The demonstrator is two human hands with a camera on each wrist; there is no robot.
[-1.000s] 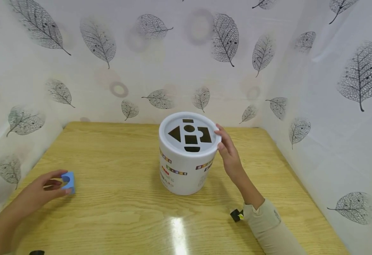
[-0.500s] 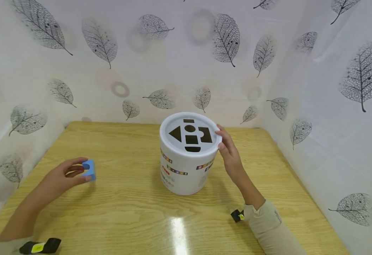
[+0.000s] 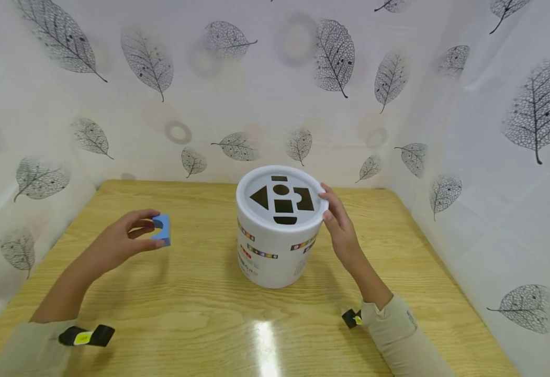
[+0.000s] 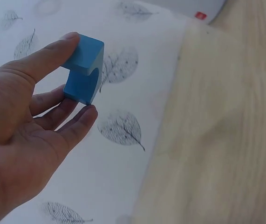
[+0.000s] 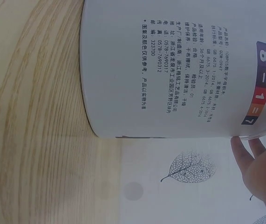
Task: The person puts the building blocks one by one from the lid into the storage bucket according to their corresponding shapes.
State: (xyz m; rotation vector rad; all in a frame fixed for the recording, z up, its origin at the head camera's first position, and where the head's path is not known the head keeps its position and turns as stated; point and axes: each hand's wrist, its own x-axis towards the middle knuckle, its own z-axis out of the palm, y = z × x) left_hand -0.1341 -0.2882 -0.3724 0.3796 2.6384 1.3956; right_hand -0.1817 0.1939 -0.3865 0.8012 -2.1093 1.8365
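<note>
In the head view my left hand (image 3: 126, 238) pinches a blue block (image 3: 164, 230) with a rounded notch cut into one side, held up over the left part of the table. The left wrist view shows the thumb on one end of the blue block (image 4: 84, 58) and fingertips at the other. A white shape-sorter bucket (image 3: 275, 251) stands upright near the table's middle, its lid (image 3: 260, 214) pierced by several dark shaped holes. My right hand (image 3: 342, 230) rests with loosely extended fingers and thumb against the lid's right rim; in the right wrist view its fingertips touch the bucket (image 5: 170, 70) at that end.
The wooden table (image 3: 199, 324) is bounded at the back and sides by a white leaf-printed curtain (image 3: 265, 94). Black straps with yellow labels are at both wrists, the left one (image 3: 86, 336) over a beige sleeve.
My left hand has carried the blue block rightward and farther up the head view, toward the bucket. The right hand and the bucket stay in place.
</note>
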